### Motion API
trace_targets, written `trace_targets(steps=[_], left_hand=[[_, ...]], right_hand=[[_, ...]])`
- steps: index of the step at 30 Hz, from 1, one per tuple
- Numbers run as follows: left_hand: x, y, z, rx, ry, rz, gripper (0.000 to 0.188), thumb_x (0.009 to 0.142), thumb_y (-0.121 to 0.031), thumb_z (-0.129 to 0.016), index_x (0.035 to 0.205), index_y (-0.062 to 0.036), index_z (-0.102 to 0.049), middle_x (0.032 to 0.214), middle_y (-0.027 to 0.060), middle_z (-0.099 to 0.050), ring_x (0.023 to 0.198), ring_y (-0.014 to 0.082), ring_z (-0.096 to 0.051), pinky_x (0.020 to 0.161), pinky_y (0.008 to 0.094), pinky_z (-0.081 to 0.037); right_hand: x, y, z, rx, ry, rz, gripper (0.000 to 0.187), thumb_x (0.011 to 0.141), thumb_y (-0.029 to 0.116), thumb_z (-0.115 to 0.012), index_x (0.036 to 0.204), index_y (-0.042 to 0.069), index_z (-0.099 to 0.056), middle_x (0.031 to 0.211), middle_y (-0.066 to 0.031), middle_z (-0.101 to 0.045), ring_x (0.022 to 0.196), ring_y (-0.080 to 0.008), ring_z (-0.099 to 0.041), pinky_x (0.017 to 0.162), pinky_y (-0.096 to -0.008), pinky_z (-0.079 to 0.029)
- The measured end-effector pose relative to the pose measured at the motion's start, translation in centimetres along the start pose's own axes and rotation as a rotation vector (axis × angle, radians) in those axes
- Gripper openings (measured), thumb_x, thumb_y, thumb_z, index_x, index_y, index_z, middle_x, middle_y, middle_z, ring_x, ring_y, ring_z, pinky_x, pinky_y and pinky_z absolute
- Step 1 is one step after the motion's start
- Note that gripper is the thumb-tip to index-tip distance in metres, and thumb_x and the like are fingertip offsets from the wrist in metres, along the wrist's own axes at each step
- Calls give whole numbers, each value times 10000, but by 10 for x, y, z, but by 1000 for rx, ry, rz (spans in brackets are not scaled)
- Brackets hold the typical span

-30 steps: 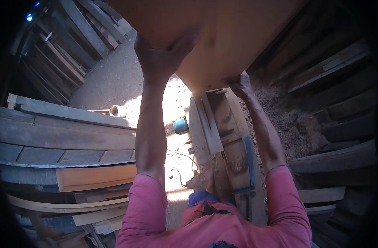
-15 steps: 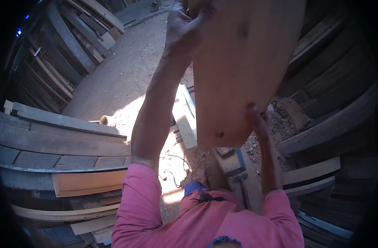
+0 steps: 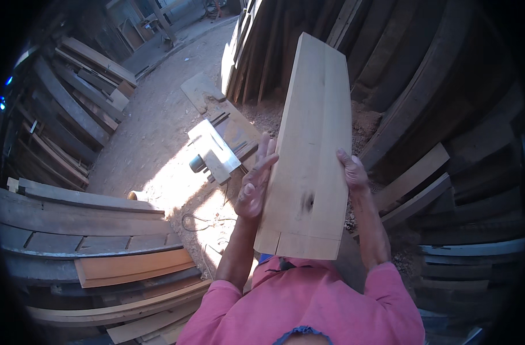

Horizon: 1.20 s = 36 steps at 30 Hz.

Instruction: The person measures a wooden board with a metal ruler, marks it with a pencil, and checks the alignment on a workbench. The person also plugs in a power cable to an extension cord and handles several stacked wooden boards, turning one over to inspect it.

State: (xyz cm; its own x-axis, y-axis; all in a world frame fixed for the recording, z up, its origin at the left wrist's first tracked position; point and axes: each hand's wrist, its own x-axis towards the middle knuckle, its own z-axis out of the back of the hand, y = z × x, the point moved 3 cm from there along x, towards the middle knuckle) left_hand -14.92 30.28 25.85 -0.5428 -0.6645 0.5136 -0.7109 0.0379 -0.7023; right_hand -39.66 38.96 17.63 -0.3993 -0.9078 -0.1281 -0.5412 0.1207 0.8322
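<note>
A long pale wooden board extends away from my body, slightly tilted. Its near end shows a dark knot, a line across it and a short crack or mark. My right hand grips the board's right edge, thumb on the upper face and the other fingers mostly hidden beneath. Along the left edge, my left hand has its fingers stretched out and apart, and its palm side appears to touch the board without wrapping round it.
Left of the board, a bench machine with a bright metal top stands on the dusty floor in sunlight, a cable near it. Stacked planks lie at left, including an orange-brown board. More timber leans at right. Wood shavings are heaped behind the board.
The board has come down from a raised position, and a paler face now shows. My left hand has left the far part and opened beside the left edge; my right still grips.
</note>
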Motion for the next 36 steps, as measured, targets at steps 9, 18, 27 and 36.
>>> trace_targets(steps=[9,18,27,36], left_hand=[[8,77,-56,135,129,47,727,1019,-599,-221,745,-51,-613,801,111,-630,891,254,-585,1052,437,-346],[-24,224,-20,-119,-182,358,686,1063,-561,-259,786,-21,-577,765,129,-601,804,246,-552,803,379,-442],[10,249,-13,133,-315,286,651,1060,-600,-251,909,-45,-556,834,96,-578,843,216,-557,835,370,-452],[28,234,-34,415,1,195,665,969,-581,-628,1343,-55,-467,1134,41,-548,1065,145,-534,949,318,-443]], right_hand=[[-65,-108,127,411,-132,-326,482,1081,364,-482,1337,-34,-576,1176,-151,-704,1032,-217,-699,922,-362,-570],[-120,-154,216,289,-172,-362,333,953,235,-506,1080,-6,-699,994,-119,-745,869,-260,-747,739,-367,-635],[-95,-112,172,856,-659,-432,361,1049,385,-463,1158,110,-671,1032,-93,-741,843,-277,-738,675,-379,-650],[-192,-115,298,-587,-767,-355,386,981,417,-611,950,41,-691,834,-112,-715,599,-227,-647,544,-383,-531]])
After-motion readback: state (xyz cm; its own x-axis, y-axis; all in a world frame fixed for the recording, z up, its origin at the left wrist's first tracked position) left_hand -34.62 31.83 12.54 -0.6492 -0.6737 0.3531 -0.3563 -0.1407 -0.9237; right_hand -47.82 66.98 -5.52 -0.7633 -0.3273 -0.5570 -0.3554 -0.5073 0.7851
